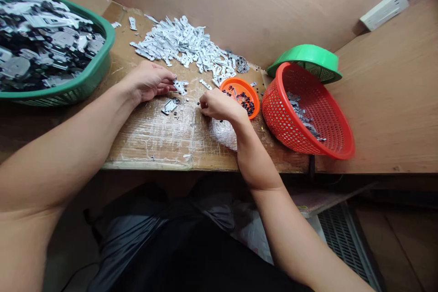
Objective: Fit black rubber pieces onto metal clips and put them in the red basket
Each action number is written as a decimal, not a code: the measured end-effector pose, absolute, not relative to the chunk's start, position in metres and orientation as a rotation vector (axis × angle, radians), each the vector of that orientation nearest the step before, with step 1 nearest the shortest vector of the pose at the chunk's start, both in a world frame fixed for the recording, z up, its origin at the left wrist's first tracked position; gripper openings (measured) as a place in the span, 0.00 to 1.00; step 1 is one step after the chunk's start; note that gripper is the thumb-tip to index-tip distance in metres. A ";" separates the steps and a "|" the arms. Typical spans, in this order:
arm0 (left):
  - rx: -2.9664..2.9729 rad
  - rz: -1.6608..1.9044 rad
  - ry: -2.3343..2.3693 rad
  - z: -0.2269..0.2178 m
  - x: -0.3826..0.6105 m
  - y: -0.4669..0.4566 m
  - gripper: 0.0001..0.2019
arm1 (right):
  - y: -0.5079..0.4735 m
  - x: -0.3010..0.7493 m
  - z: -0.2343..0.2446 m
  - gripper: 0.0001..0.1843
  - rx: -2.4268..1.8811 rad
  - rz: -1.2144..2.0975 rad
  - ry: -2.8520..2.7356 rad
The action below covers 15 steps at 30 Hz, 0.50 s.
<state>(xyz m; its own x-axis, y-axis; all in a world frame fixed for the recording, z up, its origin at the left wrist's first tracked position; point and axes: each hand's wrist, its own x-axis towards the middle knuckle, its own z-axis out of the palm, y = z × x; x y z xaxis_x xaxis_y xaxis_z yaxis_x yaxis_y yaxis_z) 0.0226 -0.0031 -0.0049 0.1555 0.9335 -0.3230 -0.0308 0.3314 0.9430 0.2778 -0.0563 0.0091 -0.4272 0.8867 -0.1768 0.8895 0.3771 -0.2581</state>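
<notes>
My left hand (152, 82) pinches a small silver metal bracket (180, 86) by its left end, just above the worktop. Below it lies a wider metal piece (169, 106) with dark parts at one end. My right hand (219, 105) is closed, fingertips down near the worktop; what they grip, if anything, is hidden. A tiny black part (198, 103) shows right beside those fingertips. Partly behind the right hand stands an orange dish (257, 101) holding many small dark parts. A loose metal strip (205, 84) lies between the hands.
A heap of silver metal pieces (185, 41) spreads along the back wall. At left stands a green basket (110, 39) full of metal parts. To the right, a red basket (284, 116) leans tilted with metal pieces inside, before a bright green basket (308, 54). A power strip (385, 9) hangs on the wall.
</notes>
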 end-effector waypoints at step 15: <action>1.045 0.830 1.100 -0.006 0.030 -0.013 0.16 | -0.050 0.269 0.017 0.12 1.975 -1.509 2.763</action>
